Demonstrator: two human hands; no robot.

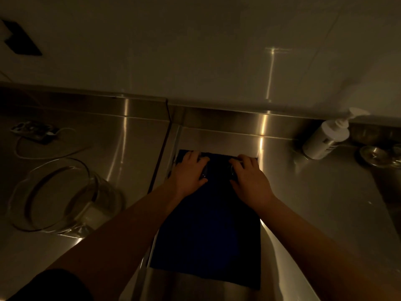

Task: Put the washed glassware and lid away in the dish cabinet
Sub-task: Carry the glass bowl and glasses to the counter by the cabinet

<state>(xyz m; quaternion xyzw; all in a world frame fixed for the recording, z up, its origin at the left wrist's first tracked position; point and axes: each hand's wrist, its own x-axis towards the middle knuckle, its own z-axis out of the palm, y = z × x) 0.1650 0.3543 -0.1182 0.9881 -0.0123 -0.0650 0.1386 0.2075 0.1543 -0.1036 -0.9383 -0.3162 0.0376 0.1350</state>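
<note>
A dark blue cloth (pixel 208 231) lies on the steel counter (pixel 314 203). At its far end stand two small clear glasses, hard to make out in the dim light. My left hand (pixel 187 172) grips the left glass (pixel 204 172), fingers curled over it. Over the right glass (pixel 233 170) my right hand (pixel 249 177) curls the same way. A large clear glass bowl (pixel 63 196) sits on the counter to the left, apart from both hands. No lid can be made out.
A white pump bottle (pixel 325 137) stands at the back right by the wall. Beyond it are a small metal dish (pixel 373 155) and the sink area. A power strip with a white cable (pixel 34 131) lies at the back left.
</note>
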